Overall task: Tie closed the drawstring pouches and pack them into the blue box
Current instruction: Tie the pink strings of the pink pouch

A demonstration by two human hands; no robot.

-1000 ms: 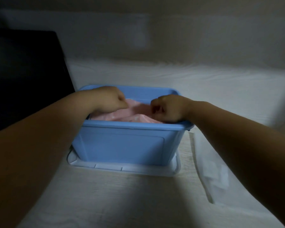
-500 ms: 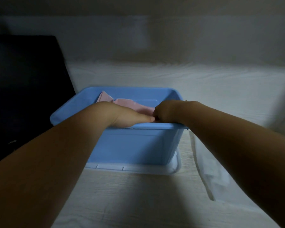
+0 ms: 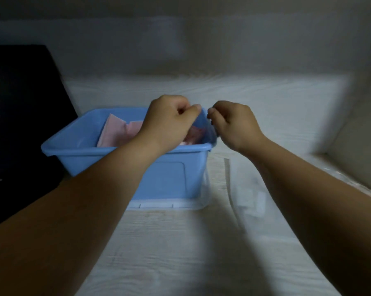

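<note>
Above the blue box (image 3: pixel 94 149), both hands are being held close together: the left hand (image 3: pixel 171 120) over its right half, the right hand (image 3: pixel 233 122) just beyond its right rim. The fingers of each are being curled inward, thumb toward forefinger, as if a thin cord were being pinched. No cord is being shown through the blur, so whether either grip is holding anything cannot be told.

Inside the box, pink pouches (image 3: pixel 116 133) are being stored, one propped toward the back wall and others partly covered by the left wrist. Whether their drawstrings are tied cannot be made out.

Under the box a pale lid (image 3: pixel 169 205) is being used as a base on the bench (image 3: pixel 180 253). Right of the box a clear bag (image 3: pixel 250 197) is lying flat, and left of the box a dark panel (image 3: pixel 20 114) is standing.

No loose pouch is being seen outside the box, so packing is being judged nearly finished. At most a last knot or tuck is being left.
</note>
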